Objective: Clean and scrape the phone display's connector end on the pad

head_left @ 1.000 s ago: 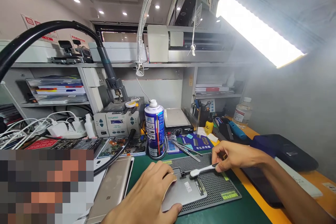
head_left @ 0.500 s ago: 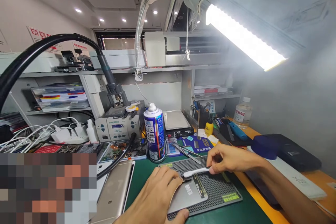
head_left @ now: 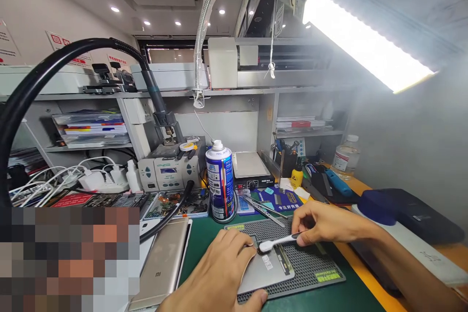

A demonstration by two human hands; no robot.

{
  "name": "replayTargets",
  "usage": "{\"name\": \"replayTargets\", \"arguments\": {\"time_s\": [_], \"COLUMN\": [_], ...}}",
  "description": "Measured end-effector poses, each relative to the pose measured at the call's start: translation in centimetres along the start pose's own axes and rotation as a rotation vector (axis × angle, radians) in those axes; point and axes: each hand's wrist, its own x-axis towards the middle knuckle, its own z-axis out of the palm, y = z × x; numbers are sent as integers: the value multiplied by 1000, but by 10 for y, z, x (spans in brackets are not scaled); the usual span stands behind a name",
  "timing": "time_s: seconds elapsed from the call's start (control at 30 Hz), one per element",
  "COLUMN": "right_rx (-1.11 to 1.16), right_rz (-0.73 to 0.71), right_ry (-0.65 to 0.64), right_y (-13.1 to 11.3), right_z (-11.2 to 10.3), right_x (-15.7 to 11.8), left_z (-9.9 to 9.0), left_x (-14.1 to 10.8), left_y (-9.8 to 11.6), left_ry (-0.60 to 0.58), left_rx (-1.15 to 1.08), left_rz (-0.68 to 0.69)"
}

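white toothbrush (head_left: 281, 241) and right hand (head_left: 316, 224) have shifted left over the grey panel (head_left: 262, 277) since a second ago, bringing the brush head nearer the left hand (head_left: 227, 264). the right hand's grip pinches the handle, while the left hand's clasps the panel, thumb at its near edge, on a grey mat (head_left: 309, 265); a blue spray can (head_left: 219, 185) stands beyond on the green-topped table (head_left: 199, 235).

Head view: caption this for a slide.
Left hand holds a silver panel on a textured gray mat; right hand holds a white brush over the panel.
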Motion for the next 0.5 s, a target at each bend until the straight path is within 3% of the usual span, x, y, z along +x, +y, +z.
{"name": "replayTargets", "arguments": {"time_s": [0.5], "right_rx": [64], "right_rz": [-18], "right_ry": [-14], "right_y": [12], "right_z": [-2], "right_x": [3], "left_z": [-1], "left_x": [0], "left_y": [1], "left_ry": [-43], "left_rx": [5], "left_rz": [-23]}}
